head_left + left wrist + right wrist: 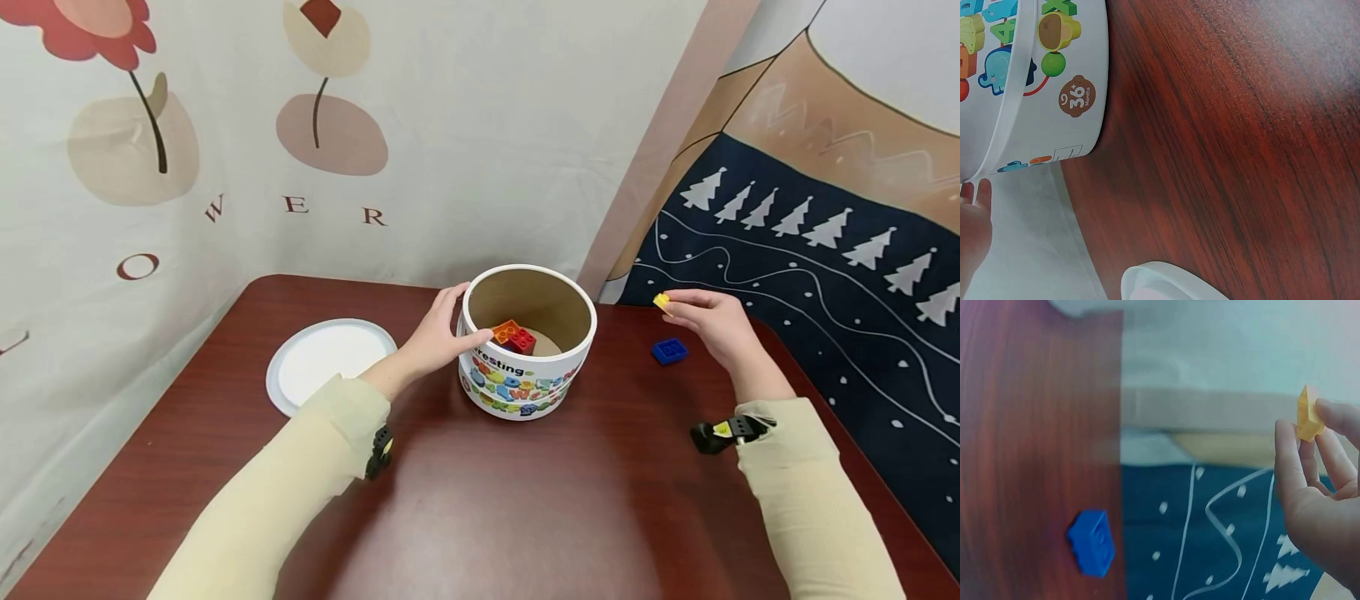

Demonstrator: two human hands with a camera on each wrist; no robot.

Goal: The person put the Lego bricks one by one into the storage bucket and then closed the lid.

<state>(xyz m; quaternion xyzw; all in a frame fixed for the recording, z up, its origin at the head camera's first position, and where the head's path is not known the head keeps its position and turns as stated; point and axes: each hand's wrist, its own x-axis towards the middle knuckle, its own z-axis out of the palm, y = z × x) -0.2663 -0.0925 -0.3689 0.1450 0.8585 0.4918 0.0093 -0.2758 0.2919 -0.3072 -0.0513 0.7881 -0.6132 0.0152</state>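
A white round bucket [525, 375] with colourful printed pictures stands upright on the table, its top uncovered. My left hand [438, 337] holds it by the left side of the rim, the thumb reaching over the front. Inside lie an orange toy brick [506, 331] and a red toy brick [522, 341]. To the right, my right hand [712, 325] pinches a small yellow toy brick [1307, 415] between thumb and fingertips, raised above the table. Below that hand a blue toy brick [669, 351] rests on the table, near its right edge.
A round white lid [330, 362] lies on the brown table [510, 508], left of the bucket and partly behind the left forearm. A pale printed cloth [480, 150] hangs behind the table. Dark blue cloth with white trees [825, 229] borders its right edge.
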